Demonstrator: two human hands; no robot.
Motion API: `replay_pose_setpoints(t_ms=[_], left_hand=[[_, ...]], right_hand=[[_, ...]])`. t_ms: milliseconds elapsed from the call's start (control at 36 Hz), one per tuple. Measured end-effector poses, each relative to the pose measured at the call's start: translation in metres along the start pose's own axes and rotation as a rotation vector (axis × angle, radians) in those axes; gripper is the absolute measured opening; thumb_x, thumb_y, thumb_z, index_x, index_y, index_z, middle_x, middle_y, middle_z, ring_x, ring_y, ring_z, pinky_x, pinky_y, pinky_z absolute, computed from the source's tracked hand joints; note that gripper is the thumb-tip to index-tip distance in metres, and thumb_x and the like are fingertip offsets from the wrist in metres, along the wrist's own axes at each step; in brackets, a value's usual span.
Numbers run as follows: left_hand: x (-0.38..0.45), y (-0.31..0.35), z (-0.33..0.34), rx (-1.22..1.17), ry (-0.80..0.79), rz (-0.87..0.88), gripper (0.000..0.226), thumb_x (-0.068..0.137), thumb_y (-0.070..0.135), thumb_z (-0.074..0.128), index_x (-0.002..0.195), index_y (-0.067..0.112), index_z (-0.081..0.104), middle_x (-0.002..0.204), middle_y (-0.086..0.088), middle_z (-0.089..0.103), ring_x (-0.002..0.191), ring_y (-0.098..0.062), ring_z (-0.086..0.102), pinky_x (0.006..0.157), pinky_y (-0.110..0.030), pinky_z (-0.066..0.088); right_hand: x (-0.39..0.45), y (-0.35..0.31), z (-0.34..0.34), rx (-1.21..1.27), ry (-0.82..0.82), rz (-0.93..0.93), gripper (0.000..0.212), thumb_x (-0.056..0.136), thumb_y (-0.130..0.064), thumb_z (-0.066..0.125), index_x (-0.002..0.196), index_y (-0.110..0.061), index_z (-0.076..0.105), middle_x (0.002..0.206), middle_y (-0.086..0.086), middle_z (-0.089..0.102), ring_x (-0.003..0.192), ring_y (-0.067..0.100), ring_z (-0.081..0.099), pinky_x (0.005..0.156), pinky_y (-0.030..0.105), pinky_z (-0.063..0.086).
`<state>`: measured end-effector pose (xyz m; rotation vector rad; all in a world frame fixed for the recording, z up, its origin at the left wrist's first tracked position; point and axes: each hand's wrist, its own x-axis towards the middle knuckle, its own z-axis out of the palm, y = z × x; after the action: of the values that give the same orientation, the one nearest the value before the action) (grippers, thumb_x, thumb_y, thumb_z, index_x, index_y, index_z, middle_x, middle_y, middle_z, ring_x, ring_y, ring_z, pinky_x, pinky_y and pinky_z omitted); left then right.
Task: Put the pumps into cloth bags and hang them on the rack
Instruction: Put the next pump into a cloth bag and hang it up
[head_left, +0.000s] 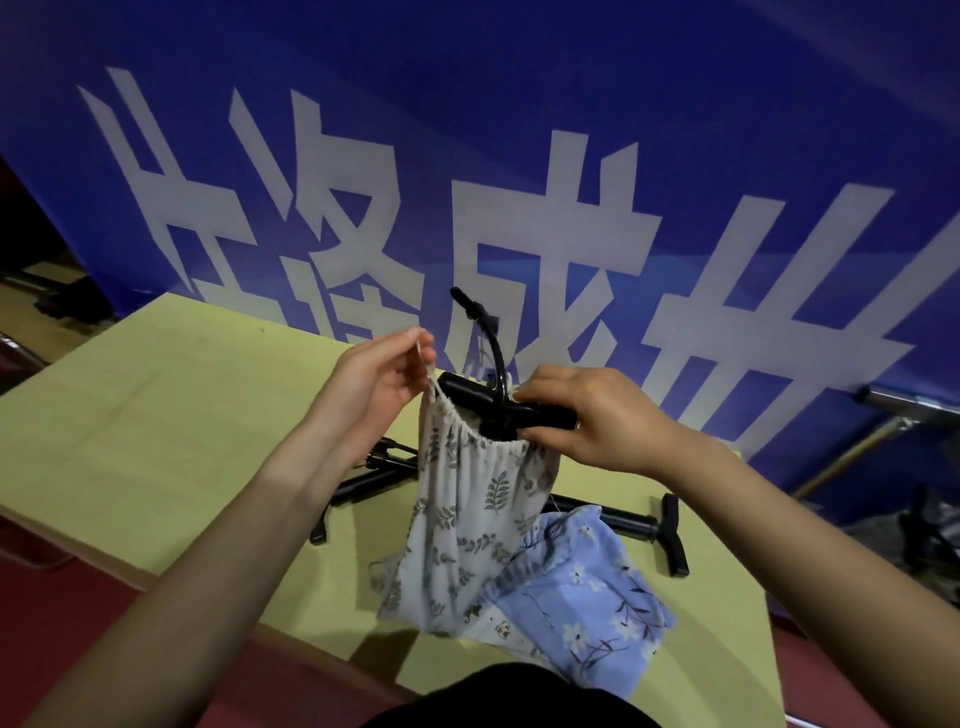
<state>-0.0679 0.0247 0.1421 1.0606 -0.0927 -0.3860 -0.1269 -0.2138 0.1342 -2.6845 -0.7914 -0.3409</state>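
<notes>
Hands meet above a yellow-green bench (156, 415), working at the mouth of a pale cloth bag printed with grey-green leaves (467, 499). The left hand (374, 384) has thumb and fingers pinched on the white drawstring (427, 364), which runs up taut from the bag's gathered rim. The right hand (587, 415) has its fingers curled over the black T-shaped handle of a pump (498, 405) that sticks out of the bag's opening, with the thumb under the rim; the pump's thin black hose (491, 338) arcs upward behind it. The bag stands upright, its foot resting on the bench.

Beside its base lies a light blue cloth bag with white flowers (587, 587), crumpled flat. Two more black pumps lie on the bench behind: one (363, 483) to the left under the left forearm, another (639, 525) to the right with its T-handle pointing right. A blue banner with large white characters (571, 156) hangs at the back.
</notes>
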Motion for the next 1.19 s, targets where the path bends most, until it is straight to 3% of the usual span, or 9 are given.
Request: replay_pose_setpoints(t_ms=[167, 250, 389, 556, 750, 833, 889, 1028, 1194], left_hand=[[0.008, -0.005, -0.005, -0.284, 0.01, -0.143, 0.007, 0.092, 0.012, 0.051, 0.09, 0.011, 0.057, 0.068, 0.002, 0.056, 0.069, -0.014, 0.062, 0.075, -0.027, 0.051], [0.009, -0.012, -0.013, -0.349, -0.027, -0.249, 0.024, 0.086, 0.013, 0.054, 0.109, 0.005, 0.059, 0.064, 0.005, 0.048, 0.058, -0.009, 0.05, 0.061, -0.021, 0.051], [0.013, -0.025, -0.017, 0.117, -0.049, -0.151, 0.031, 0.096, 0.017, 0.05, 0.122, 0.001, 0.059, 0.067, 0.004, 0.047, 0.055, -0.008, 0.04, 0.054, -0.018, 0.041], [0.006, -0.019, -0.003, 0.756, -0.126, 0.034, 0.021, 0.096, 0.018, 0.055, 0.1, 0.008, 0.073, 0.064, 0.007, 0.063, 0.053, -0.009, 0.046, 0.058, -0.018, 0.044], [0.002, -0.02, 0.0, 0.659, -0.088, 0.004, 0.022, 0.097, 0.015, 0.052, 0.095, 0.011, 0.074, 0.063, 0.001, 0.059, 0.048, -0.012, 0.044, 0.052, -0.019, 0.043], [-0.001, -0.024, 0.005, 0.726, -0.12, 0.077, 0.021, 0.097, 0.012, 0.053, 0.096, 0.014, 0.074, 0.069, 0.002, 0.067, 0.056, -0.013, 0.057, 0.059, -0.019, 0.05], [-0.002, -0.027, 0.008, 0.761, -0.149, 0.139, 0.019, 0.096, 0.012, 0.054, 0.096, 0.016, 0.073, 0.079, 0.002, 0.074, 0.074, -0.008, 0.066, 0.072, -0.017, 0.051], [0.002, -0.034, 0.002, 0.94, -0.122, 0.389, 0.022, 0.093, 0.012, 0.059, 0.089, 0.028, 0.074, 0.091, 0.014, 0.074, 0.1, -0.002, 0.063, 0.09, -0.02, 0.047], [0.002, -0.041, -0.008, 0.756, -0.186, 0.287, 0.032, 0.097, 0.0, 0.049, 0.114, 0.02, 0.066, 0.105, 0.006, 0.072, 0.105, -0.004, 0.065, 0.088, -0.014, 0.048]], right_hand=[[-0.012, 0.007, 0.003, 0.066, 0.072, 0.051, 0.038, 0.087, -0.036, 0.06, 0.119, -0.016, 0.065, 0.102, -0.005, 0.063, 0.08, 0.021, 0.065, 0.062, 0.038, 0.052], [-0.019, 0.009, 0.006, 0.11, 0.107, 0.058, 0.037, 0.087, -0.035, 0.063, 0.118, -0.015, 0.066, 0.102, -0.006, 0.062, 0.081, 0.018, 0.063, 0.064, 0.039, 0.053], [-0.021, 0.0, 0.019, 0.069, 0.048, -0.022, 0.035, 0.086, -0.033, 0.065, 0.116, -0.015, 0.066, 0.106, -0.001, 0.065, 0.088, 0.019, 0.063, 0.063, 0.04, 0.054], [-0.022, 0.0, 0.027, 0.057, 0.076, -0.002, 0.034, 0.083, -0.028, 0.07, 0.114, -0.015, 0.069, 0.105, -0.001, 0.067, 0.093, 0.018, 0.061, 0.068, 0.039, 0.055], [-0.021, -0.001, 0.031, 0.061, 0.112, 0.112, 0.036, 0.084, -0.03, 0.066, 0.118, -0.017, 0.068, 0.106, -0.003, 0.066, 0.098, 0.018, 0.06, 0.071, 0.037, 0.054], [-0.021, -0.001, 0.034, 0.087, 0.116, 0.138, 0.035, 0.083, -0.029, 0.068, 0.117, -0.02, 0.069, 0.106, -0.002, 0.064, 0.093, 0.017, 0.06, 0.069, 0.033, 0.051], [-0.02, -0.002, 0.037, 0.127, 0.135, 0.17, 0.034, 0.082, -0.029, 0.069, 0.115, -0.021, 0.07, 0.106, -0.002, 0.06, 0.086, 0.011, 0.055, 0.068, 0.027, 0.043], [-0.02, 0.003, 0.04, 0.211, 0.131, 0.172, 0.031, 0.082, -0.026, 0.07, 0.112, -0.019, 0.072, 0.107, -0.003, 0.055, 0.092, 0.002, 0.045, 0.077, 0.021, 0.038], [-0.024, 0.006, 0.042, 0.213, 0.302, 0.203, 0.016, 0.083, -0.012, 0.066, 0.096, -0.015, 0.074, 0.1, -0.014, 0.044, 0.092, 0.011, 0.048, 0.076, 0.018, 0.039]])
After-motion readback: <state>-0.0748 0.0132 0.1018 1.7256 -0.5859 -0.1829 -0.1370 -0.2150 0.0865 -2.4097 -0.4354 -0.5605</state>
